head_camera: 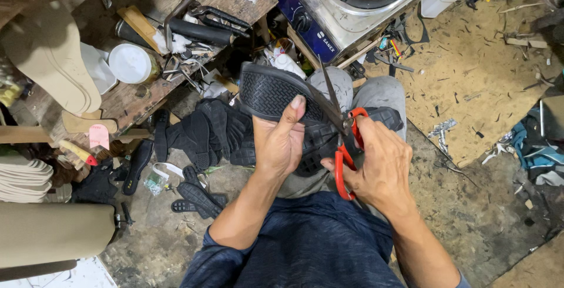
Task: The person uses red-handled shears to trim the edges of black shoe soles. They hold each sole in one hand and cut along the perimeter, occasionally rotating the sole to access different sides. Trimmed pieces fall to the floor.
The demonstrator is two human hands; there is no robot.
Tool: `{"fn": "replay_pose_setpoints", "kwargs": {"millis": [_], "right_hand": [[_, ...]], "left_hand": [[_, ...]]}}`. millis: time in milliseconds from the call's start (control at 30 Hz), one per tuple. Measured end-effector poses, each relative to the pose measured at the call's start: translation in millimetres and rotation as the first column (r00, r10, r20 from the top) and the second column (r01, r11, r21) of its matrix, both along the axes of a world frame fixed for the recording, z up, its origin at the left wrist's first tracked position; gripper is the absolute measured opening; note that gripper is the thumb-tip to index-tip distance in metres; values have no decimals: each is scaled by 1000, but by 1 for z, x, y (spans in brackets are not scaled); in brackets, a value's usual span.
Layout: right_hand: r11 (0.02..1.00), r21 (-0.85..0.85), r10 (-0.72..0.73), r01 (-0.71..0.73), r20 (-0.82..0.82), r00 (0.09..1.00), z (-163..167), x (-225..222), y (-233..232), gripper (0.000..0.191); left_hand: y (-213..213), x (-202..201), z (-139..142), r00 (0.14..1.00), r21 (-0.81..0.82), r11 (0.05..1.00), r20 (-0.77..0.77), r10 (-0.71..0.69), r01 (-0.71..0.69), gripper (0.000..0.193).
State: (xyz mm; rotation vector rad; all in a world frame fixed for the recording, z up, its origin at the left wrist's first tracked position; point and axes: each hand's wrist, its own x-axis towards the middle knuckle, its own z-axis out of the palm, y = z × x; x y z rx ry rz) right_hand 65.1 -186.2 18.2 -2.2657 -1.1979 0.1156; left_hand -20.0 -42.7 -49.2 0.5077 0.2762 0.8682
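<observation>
My left hand (282,141) grips a black rubber shoe sole (267,91) with a ribbed tread, thumb pressed on its upper face. My right hand (379,167) holds red-handled scissors (343,147), fingers through the loops. The dark blades (329,97) point up and away and lie against the sole's right edge. Both hands are above my knees in grey trousers (376,91). More black sole pieces (320,141) rest on my lap beneath the hands.
A wooden bench (132,103) at upper left holds a white lidded tub (130,63), tools and beige insoles (50,59). A gas stove (352,0) stands ahead. Black offcuts (197,197) litter the floor left of me; beige rolled material (53,232) lies lower left.
</observation>
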Motion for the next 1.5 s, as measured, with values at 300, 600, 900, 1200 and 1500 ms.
{"fn": "replay_pose_setpoints", "kwargs": {"millis": [300,600,900,1200,1500], "right_hand": [[989,-146,-3,-13,-104,995,12,3,-8,67],[995,-96,9,-28,-192,981,11,2,-20,51],[991,-110,52,-81,-239,970,11,10,-25,45],[997,-70,23,-45,-278,960,6,7,-23,43],[993,-101,33,-62,-267,963,1,5,-27,48]], "left_hand": [[34,-10,9,985,145,980,-130,-116,135,48],[47,-14,23,964,251,942,-197,-176,223,49],[51,-17,31,944,301,911,-255,-209,283,49],[45,-18,21,923,322,879,-275,-268,351,50],[49,-18,17,961,214,949,-204,-188,231,52]]}}
